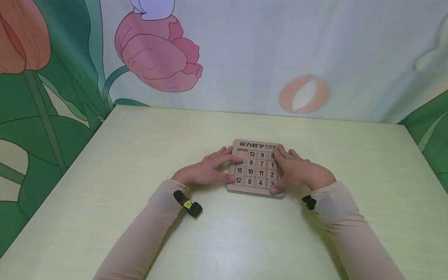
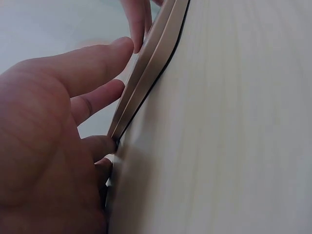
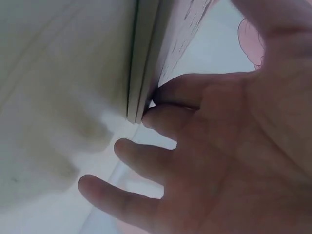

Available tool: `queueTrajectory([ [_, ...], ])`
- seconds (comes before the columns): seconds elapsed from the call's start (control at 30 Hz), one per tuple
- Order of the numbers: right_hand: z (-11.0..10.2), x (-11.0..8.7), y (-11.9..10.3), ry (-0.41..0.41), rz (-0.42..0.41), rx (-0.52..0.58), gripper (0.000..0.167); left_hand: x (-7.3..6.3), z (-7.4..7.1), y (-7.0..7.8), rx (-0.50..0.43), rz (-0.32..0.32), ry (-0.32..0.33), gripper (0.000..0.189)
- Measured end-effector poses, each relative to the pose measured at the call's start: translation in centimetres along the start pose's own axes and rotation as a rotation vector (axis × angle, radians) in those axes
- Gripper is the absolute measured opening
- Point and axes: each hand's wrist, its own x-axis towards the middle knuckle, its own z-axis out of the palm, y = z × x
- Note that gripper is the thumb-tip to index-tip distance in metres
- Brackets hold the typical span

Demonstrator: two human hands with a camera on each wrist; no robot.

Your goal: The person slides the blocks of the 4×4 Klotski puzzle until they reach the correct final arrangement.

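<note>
A wooden sliding number puzzle [image 1: 255, 190] lies on the table, with numbered square tiles inside a raised frame. Its top left slot [image 1: 242, 153] holds no tile. My left hand [image 1: 206, 169] reaches in from the left: the index fingertip touches the tile below that slot and covers its number, while the thumb rests by tile 12 [image 1: 238, 180]. On the right side lies my right hand [image 1: 302, 173], its index finger at the upper right corner and its thumb at the lower right, beside tile 3. In the right wrist view, its fingers [image 3: 141, 156] are spread and mostly straight along the board's edge [image 3: 141, 73].
The pale table [image 1: 217, 233] extends around the puzzle on all sides. Behind its far edge hangs a backdrop [image 1: 245, 58] printed with flowers and leaves. Dark wrist straps [image 1: 188, 203] sit over the beige sleeves [image 1: 140, 237].
</note>
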Motion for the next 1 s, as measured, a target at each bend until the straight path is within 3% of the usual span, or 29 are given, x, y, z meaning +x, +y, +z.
queueTrajectory([
  [0.33, -0.2, -0.3, -0.1, -0.004, 0.027, -0.003, 0.135, 0.3, 0.2, -0.1, 0.062, 0.021, 0.005, 0.070],
  [0.77, -0.3, -0.3, -0.1, -0.016, -0.001, -0.008, 0.137, 0.8, 1.1, 1.5, 0.316, -0.062, 0.053, 0.078],
  [1.0, -0.3, -0.4, -0.3, -0.023, -0.005, -0.005, 0.137, 1.1, 1.5, 2.2, 0.337, -0.083, 0.109, 0.075],
])
